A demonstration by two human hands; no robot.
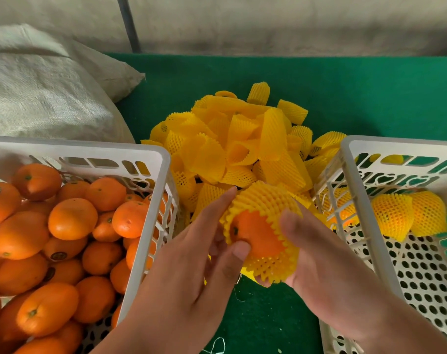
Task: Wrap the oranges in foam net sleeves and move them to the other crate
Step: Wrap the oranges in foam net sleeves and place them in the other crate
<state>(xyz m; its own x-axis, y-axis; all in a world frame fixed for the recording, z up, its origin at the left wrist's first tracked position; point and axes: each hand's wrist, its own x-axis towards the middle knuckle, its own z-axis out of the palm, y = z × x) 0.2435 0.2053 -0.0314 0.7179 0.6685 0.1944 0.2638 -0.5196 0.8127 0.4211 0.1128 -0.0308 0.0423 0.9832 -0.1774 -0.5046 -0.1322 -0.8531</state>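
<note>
The crates [150, 159] are white perforated plastic, the sleeves [232, 139] soft yellow foam mesh, the oranges [72, 218] slightly glossy, the surface [345, 93] matt green felt, the sack [38, 98] coarse woven.

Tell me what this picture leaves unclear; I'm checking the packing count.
Head view:
- Left crate: lower oranges buried under the top layer; frame edge cuts it.
- Right crate: cut by the right edge; total of wrapped oranges unknown.
- Held orange: far side hidden by its foam sleeve.
</note>
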